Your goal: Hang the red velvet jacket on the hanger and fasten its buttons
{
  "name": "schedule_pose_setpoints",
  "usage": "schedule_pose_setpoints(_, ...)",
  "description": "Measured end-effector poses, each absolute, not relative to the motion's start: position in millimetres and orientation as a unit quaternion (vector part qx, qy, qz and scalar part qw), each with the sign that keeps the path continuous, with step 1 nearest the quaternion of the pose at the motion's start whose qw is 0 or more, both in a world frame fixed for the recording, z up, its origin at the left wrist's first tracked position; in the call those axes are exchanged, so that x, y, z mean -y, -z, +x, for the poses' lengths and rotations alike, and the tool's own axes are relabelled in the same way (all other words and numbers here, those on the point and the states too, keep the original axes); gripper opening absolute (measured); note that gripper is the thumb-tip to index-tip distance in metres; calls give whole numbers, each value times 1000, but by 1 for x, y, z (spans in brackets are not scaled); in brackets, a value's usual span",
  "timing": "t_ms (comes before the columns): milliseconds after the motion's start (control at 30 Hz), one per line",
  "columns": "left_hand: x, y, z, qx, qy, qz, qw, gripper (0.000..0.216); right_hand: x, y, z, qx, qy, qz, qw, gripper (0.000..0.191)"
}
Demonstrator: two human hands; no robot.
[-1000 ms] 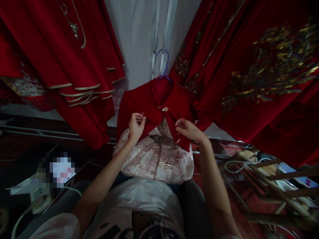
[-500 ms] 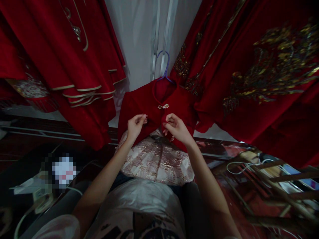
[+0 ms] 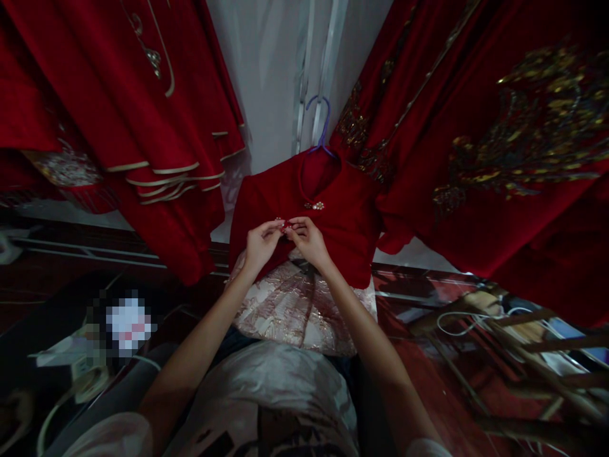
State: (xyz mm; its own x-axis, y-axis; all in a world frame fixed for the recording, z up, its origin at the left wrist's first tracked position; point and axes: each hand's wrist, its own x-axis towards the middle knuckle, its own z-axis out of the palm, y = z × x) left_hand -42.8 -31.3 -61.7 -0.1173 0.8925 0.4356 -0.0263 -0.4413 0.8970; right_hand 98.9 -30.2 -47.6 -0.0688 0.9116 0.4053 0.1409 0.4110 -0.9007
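In the middle of the frame hangs a short red garment (image 3: 349, 231), with a rounded open neckline and a darker red inside. A purple hanger (image 3: 324, 130) rises out of the neck toward the upper centre. Just below the neckline a pale, beaded clasp (image 3: 314, 205) joins the two front edges. The red cloth looks plain and smooth on both sides, and its lower edge lies over a pale pink brocade fabric (image 3: 295, 317) with a metallic sheen, at the lower centre.

The left hand (image 3: 262, 244) and the right hand (image 3: 308, 241) meet left of centre, below the clasp, their fingertips almost touching. Each has thumb and fingers closed in a pinch on the red garment's front, the left on one edge and the right on the other. Small bright bits show at the fingertips, too small to make out clearly; the other fingers are loosely curled.
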Motion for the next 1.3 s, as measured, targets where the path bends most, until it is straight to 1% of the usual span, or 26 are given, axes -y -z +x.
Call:
schedule_pose_setpoints(167, 38, 53, -41, -401, -639, 559, 345, 25, 27, 48, 98, 628, -325, -431, 560, 24)
schedule_pose_setpoints(433, 35, 50, -40, -407, -625, 576, 336, 21, 25, 47, 101, 633, -302, -439, 562, 25)
schedule_pose_setpoints(600, 27, 52, -35, -414, -611, 592, 325, 22, 24, 45, 102, 623, -321, -431, 568, 27)
schedule_pose_setpoints(700, 24, 55, -35, -433, -604, 599, 297, 20, 28, 41, 107, 618, -352, -422, 562, 28)
schedule_pose_setpoints(833, 25, 60, -34, -439, -581, 636, 255, 24, 35, 36, 121, 603, -379, -419, 563, 30)
schedule_pose_setpoints(1000, 31, 64, -31, -423, -595, 623, 281, 27, 35, 35, 125, 626, -388, -406, 540, 27)
schedule_pose_setpoints(1067, 33, 64, -31, -413, -604, 618, 288, 28, 32, 34, 120, 648, -366, -408, 529, 23)
schedule_pose_setpoints(1233, 33, 62, -36, -405, -614, 614, 286, 28, 29, 31, 109, 687, -251, -443, 518, 14)
schedule_pose_setpoints(1300, 31, 62, -38, -408, -609, 618, 284, 29, 30, 30, 108, 701, -234, -443, 509, 12)
